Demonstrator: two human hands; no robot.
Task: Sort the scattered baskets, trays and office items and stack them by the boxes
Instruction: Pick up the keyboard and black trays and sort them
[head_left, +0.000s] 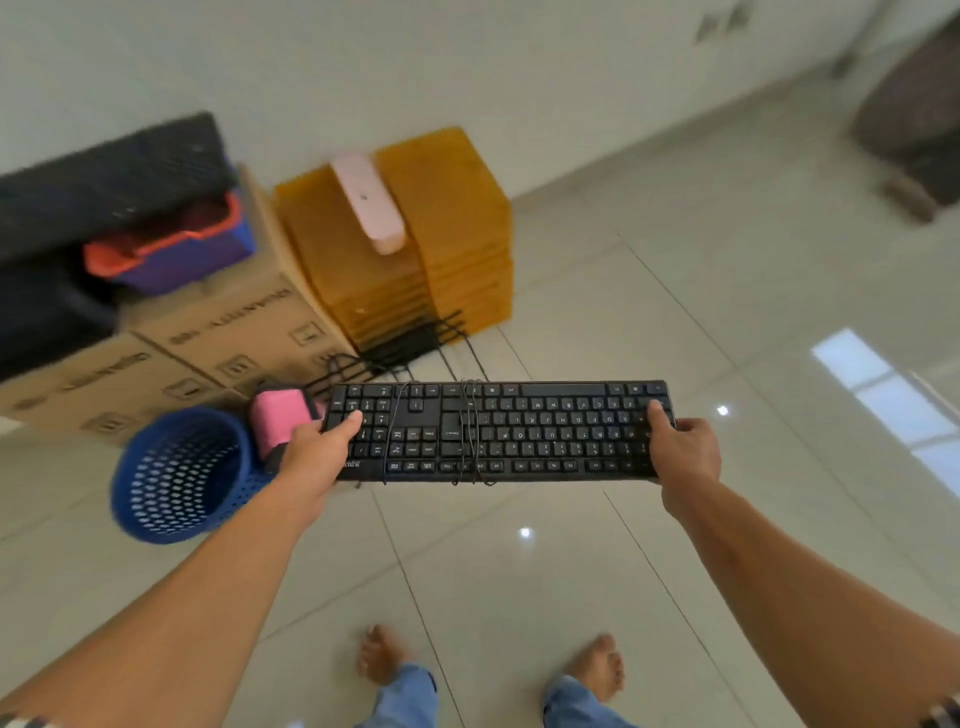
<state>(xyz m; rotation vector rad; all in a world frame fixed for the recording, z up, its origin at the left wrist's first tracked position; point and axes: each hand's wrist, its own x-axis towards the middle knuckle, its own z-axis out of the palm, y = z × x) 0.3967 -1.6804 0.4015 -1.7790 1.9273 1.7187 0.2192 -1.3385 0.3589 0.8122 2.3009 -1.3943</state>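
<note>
I hold a black keyboard level above the tiled floor, its thin cable wound around its middle. My left hand grips its left end with the thumb on the keys. My right hand grips its right end the same way. Beyond the keyboard stand cardboard boxes against the wall. Two stacks of yellow trays sit to the right of the boxes, with a pink tray-like item lying across them.
A blue mesh basket lies on its side by the boxes, a pink and black item beside it. Black wire racks lie at the foot of the trays. Blue and red bins and a black mat top the boxes.
</note>
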